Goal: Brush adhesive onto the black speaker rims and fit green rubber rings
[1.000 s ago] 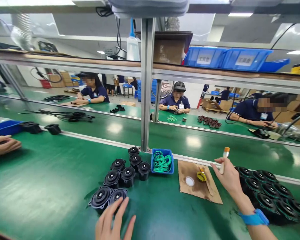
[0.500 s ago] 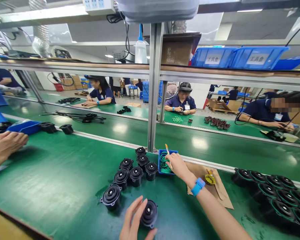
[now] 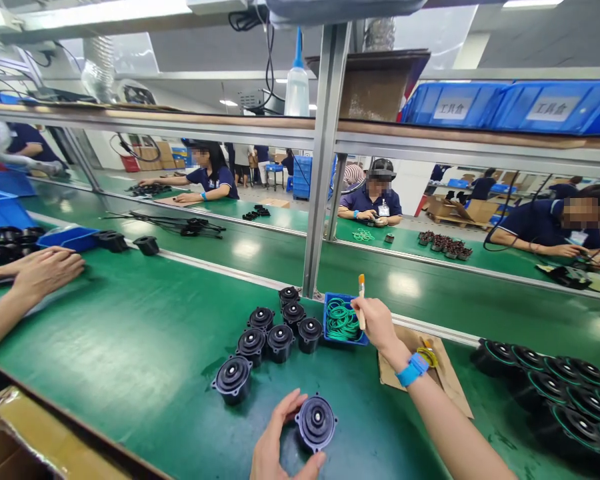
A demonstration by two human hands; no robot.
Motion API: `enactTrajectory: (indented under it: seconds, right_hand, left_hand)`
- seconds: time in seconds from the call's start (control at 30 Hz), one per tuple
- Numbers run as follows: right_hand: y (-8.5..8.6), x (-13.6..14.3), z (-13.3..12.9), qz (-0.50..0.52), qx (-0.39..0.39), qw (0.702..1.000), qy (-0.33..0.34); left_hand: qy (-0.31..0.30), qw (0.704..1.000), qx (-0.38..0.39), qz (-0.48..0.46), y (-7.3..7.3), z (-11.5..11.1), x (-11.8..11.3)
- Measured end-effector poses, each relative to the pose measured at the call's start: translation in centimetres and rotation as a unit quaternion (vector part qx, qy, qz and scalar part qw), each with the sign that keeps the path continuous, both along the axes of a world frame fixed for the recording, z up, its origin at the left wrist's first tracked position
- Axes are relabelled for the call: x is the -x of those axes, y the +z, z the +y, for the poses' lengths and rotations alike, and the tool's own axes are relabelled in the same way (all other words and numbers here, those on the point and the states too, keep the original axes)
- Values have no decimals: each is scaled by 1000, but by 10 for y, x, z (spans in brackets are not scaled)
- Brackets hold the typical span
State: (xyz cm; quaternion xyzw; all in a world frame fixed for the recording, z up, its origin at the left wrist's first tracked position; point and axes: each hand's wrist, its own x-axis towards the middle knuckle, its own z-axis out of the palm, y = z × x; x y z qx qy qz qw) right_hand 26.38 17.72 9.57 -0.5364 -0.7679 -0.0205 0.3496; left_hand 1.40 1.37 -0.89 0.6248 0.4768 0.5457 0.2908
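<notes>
My left hand (image 3: 277,443) curves around a black round motor housing (image 3: 316,421) at the near edge of the green table, thumb at its lower rim and fingers at its left side. A small brush (image 3: 363,313) with its orange bristles pointing up is held in my right hand (image 3: 377,323). That hand is at the right edge of a small blue tray (image 3: 345,339) full of green rubber rings (image 3: 343,319). Whether its fingertips also pinch a ring cannot be made out. Several similar black housings (image 3: 251,341) stand upright left of the tray, showing no green ring on top.
Right of my arm, several housings (image 3: 573,415) carry green rings. A yellow-rimmed cup (image 3: 429,357) and another brush lie on cardboard (image 3: 453,380). A metal post (image 3: 320,167) rises behind the tray. At left are a co-worker's hands (image 3: 45,273); an open carton (image 3: 35,440) is below.
My view has shifted slightly. The right hand has drawn back from over the rings to the tray's right edge. My left hand's fingers have settled around the housing, which has shifted slightly.
</notes>
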Motion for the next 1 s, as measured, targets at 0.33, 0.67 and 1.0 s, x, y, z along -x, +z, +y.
enactTrajectory:
  seconds: [0.33,0.67,1.0]
  right_hand:
    - [15,55,-112,217,258,930,148]
    - [-7,49,-137,123,143,957,221]
    - [-37,47,-152,39,-111,959,257]
  left_hand:
    - [-61,998,-9,32,0,0,12]
    - [-50,969,-149,188,31,9,16]
    - [-26,949,-247,193,17,4,13]
